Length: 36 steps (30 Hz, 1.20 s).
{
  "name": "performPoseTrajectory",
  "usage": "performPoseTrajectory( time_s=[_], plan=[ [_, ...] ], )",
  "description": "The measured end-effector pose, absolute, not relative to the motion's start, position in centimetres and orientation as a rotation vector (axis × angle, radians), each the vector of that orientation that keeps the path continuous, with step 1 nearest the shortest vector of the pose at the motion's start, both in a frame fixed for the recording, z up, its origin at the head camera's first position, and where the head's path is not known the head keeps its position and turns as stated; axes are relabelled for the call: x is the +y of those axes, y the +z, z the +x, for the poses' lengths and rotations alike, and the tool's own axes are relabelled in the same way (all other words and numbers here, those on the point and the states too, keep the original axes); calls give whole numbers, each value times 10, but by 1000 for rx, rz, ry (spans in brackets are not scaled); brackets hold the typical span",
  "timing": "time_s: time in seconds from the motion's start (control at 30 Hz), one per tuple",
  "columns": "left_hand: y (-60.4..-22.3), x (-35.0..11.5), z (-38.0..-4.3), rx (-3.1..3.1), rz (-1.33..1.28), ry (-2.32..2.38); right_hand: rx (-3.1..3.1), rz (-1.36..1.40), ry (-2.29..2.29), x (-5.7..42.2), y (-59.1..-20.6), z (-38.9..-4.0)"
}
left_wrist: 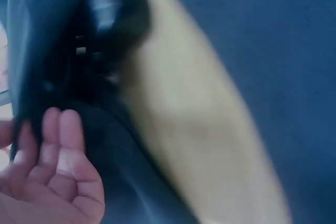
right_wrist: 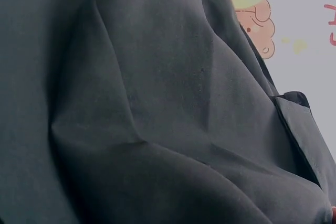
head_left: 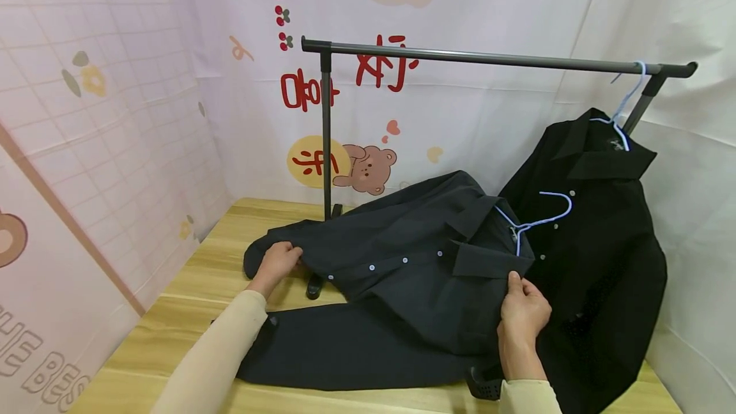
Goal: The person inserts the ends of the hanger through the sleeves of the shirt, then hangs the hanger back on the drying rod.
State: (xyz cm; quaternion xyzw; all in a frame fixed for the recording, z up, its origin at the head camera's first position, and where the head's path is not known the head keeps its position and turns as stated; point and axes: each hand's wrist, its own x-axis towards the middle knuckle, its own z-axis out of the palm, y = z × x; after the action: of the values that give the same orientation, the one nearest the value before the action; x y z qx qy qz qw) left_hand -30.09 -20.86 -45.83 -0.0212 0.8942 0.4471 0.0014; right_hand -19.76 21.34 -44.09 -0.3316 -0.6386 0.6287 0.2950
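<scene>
A black button-up shirt (head_left: 391, 292) lies spread over the table with a light blue hanger (head_left: 546, 218) in its collar, the hook pointing right. At the shirt's lower front edge, my left hand (head_left: 278, 266) pinches the cloth. The left wrist view shows that hand's curled fingers (left_wrist: 68, 132) against the fabric, beside a white button. By the collar and shoulder, my right hand (head_left: 524, 308) holds the shirt between thumb and fingers. Creased shirt cloth (right_wrist: 157, 87) fills most of the right wrist view, where only a sliver of the hand shows.
Behind the shirt stands a dark metal clothes rack (head_left: 460, 55). A second black shirt (head_left: 604, 260) hangs at its right end on another light blue hanger (head_left: 623, 104). Rack feet (head_left: 314, 286) rest on the wooden table (head_left: 167, 318). Printed cloth (head_left: 489, 11) covers the walls.
</scene>
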Motion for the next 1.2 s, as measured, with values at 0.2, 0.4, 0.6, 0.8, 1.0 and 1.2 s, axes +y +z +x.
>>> performPoseTrajectory(
  time_s=[0.2,0.4,0.6,0.8,1.0,1.2],
  plan=[
    [-416,-206,-304,2799,-263,1911,-1696,-892,1668,216,-441,-196],
    [-392,-199,-308,2981,-191,2095,-1692,-881,1656,216,-439,-196],
    [-413,-206,-307,2953,1,1516,-1707,-852,1651,213,-440,-196],
    [-446,-220,-298,3030,-110,1141,-1724,-846,1642,211,-441,-196],
    [-462,-238,-292,2920,-229,924,-1743,-852,1651,209,-440,-195],
    [-470,-248,-291,2840,-165,955,-1724,-853,1658,209,-440,-194]
  ],
)
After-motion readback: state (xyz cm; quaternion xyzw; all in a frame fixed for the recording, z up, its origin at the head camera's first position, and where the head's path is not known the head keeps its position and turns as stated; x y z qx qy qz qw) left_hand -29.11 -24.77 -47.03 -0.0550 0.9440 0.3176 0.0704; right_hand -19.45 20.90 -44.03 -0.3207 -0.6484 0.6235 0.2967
